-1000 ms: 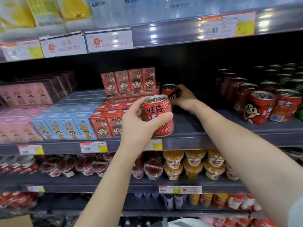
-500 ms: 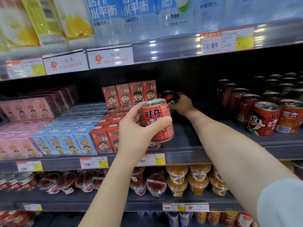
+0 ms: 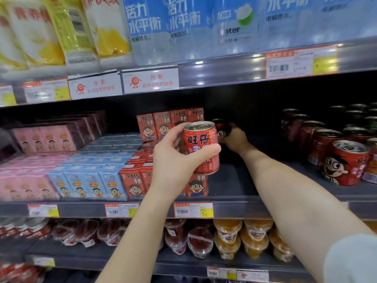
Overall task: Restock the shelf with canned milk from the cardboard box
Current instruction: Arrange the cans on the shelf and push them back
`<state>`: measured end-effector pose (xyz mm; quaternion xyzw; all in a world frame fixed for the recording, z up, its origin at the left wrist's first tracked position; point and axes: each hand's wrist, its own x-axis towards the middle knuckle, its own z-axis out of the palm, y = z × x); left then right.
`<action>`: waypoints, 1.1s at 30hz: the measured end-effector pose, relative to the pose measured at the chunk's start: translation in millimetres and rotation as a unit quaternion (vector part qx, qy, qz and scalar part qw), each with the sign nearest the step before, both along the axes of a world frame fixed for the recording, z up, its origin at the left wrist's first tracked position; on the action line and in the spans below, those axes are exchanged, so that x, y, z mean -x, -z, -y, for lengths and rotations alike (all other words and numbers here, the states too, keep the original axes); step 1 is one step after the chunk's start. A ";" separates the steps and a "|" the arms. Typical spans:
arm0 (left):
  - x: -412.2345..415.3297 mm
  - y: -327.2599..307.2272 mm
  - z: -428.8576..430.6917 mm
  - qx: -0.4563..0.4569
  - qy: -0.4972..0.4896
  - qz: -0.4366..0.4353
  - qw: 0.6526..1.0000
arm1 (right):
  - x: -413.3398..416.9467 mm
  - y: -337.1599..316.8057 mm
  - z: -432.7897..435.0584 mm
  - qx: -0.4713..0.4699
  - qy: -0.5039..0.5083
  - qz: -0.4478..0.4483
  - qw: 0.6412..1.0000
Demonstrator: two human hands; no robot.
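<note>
Right hand [image 3: 234, 139]: fingers wrap a can [image 3: 223, 130] at the shelf [image 3: 230, 184] back, just right of the red cartons [image 3: 169, 123]. Left hand [image 3: 175, 158] fingers grip a second can [image 3: 201, 147], airborne in front of the cartons. Risk: dim, half-blind set-down tips it or nudges the cartons.

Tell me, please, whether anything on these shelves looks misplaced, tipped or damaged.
Nothing looks spilled, dented or toppled. The one oddity is the bare stretch of the middle shelf between the red cartons and the cans on the right; the right hand holds a can at its back, the left hand a second can.
</note>
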<state>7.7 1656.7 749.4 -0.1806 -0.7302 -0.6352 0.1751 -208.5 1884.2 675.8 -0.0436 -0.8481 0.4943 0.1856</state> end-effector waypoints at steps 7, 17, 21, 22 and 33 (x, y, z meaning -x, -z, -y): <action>5.2 4.0 1.9 0.010 -0.013 -0.010 1.000 | 15.1 0.4 7.4 -0.016 0.043 -0.002 0.999; 8.1 5.1 11.1 0.020 -0.027 -0.019 0.999 | 33.7 1.8 11.7 0.042 0.046 0.014 0.998; 6.3 6.6 14.0 0.024 -0.034 -0.029 0.999 | 36.9 2.4 13.6 0.037 0.060 0.016 0.997; 5.8 7.2 14.8 0.025 -0.034 -0.030 0.999 | 36.8 2.9 14.2 0.038 0.062 0.016 0.997; 10.2 6.2 18.3 0.035 -0.028 -0.039 0.998 | 43.7 5.3 11.0 0.025 0.074 0.025 0.997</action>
